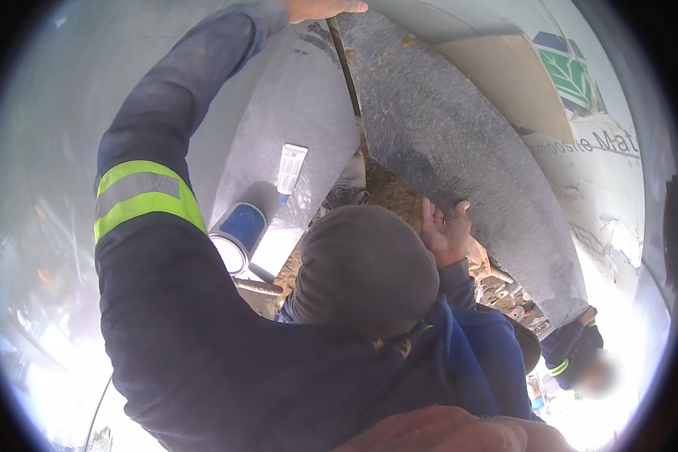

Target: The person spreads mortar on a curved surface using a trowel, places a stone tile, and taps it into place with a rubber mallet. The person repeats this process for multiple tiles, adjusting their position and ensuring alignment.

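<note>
My left arm, in a dark sleeve with a yellow-green reflective band, reaches to the top. There my left hand (pixel 328 7), partly cut off, has its visible finger stretched out over the upper end of a large dark grey curved panel (pixel 459 128). My right hand (pixel 448 233) is open, palm up, fingertips at the panel's inner edge; whether they touch it I cannot tell. To the left lies a paler grey panel (pixel 301 105). On it are a white tube with a blue cap (pixel 291 169) and a blue can (pixel 244 226).
A rounded grey cloth-covered shape (pixel 365 271) fills the middle. Beyond it are a boot (pixel 345 197) and brown ground. A beige board (pixel 505 83) and printed white wrapping (pixel 603 173) lie right. Another person (pixel 572 350) is at the lower right.
</note>
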Available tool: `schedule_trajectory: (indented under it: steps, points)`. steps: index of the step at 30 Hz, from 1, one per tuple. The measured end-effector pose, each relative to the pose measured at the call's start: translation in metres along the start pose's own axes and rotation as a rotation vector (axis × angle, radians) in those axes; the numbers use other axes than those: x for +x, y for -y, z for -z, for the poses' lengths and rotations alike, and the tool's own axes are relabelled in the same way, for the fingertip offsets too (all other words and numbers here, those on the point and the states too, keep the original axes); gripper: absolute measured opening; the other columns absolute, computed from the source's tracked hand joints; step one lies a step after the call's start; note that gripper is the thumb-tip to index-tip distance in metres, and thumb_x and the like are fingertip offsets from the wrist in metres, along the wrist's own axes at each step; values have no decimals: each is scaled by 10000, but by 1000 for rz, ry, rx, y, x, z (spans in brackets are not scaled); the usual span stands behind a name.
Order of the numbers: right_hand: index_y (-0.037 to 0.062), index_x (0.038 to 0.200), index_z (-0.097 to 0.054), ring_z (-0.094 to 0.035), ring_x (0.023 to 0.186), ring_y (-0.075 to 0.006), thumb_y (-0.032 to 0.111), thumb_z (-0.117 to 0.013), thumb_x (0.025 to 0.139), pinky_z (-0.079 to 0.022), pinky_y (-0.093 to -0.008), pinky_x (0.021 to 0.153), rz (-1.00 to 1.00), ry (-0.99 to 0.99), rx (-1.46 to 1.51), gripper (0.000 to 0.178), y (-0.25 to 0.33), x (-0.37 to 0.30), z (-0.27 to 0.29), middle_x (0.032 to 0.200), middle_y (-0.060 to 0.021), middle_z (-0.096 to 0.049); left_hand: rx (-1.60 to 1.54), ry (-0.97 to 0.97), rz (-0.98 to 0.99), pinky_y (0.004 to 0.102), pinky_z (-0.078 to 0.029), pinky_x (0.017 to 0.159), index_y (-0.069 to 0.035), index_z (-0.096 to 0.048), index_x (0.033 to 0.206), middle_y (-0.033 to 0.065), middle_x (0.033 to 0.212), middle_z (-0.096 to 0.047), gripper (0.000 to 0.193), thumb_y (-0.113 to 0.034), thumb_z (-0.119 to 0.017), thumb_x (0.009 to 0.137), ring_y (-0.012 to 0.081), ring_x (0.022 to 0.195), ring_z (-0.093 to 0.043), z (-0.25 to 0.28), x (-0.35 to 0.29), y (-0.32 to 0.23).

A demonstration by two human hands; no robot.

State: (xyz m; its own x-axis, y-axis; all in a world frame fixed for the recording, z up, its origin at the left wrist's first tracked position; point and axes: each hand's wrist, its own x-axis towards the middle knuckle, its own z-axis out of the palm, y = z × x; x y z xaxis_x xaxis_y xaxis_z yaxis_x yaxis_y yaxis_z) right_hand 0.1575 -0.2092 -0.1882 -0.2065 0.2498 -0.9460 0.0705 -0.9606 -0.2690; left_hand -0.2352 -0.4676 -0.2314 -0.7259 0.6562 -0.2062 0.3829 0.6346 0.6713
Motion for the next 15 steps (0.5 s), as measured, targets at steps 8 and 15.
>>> schedule_trajectory:
  steps: [8,15]
  points:
    - [3,1421,-422,-434,1378,-287,436,-568,1057,-396,-448,1218,-84,-68,40,584,-8,12,-8,1441,-165,-429,-64,-46,-63,426,-464,608,35,-686,798,197,653,-631,396,-355,-700,866,209,576,-579,2,-2,21]
    - [-17,1391,-455,-445,1364,-274,419,-572,1061,-422,-451,1192,-71,-75,75,559,-10,21,-19,1437,-149,-446,96,-124,-28,471,-497,654,-1,-752,843,210,775,-708,378,-375,-703,829,354,679,-686,-8,9,37]
